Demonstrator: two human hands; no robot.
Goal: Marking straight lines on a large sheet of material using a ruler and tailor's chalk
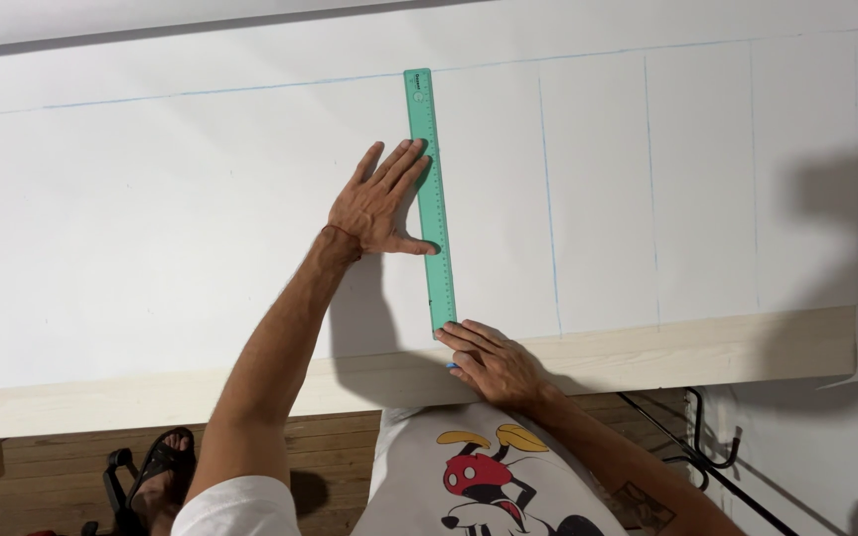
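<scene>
Here, pressing green ruler (431,199) flat on white surface (151,248) with left hand (379,203), fingers spread. Pinching a blue pencil tip, barely visible, at ruler's near end with right hand (494,362).

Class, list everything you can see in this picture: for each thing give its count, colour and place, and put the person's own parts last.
ruler: one, green, lying upright on the sheet, mid-frame
white sheet: one, white, covering the work surface, marked with faint blue lines
blue lines: one long line across the top, several vertical ones right of the ruler
wooden edge: one, pale wood, along the sheet's near side
wooden floor: brown planks, bottom left
black metal frame: one, black, bottom right
sandal: one, black, on the foot, bottom left
T-shirt: one, white with a cartoon print, bottom centre
left hand: flat, pressing the ruler's left edge
right hand: at the ruler's lower end, fingers touching it; something blue shows beneath, too hidden to identify
</scene>
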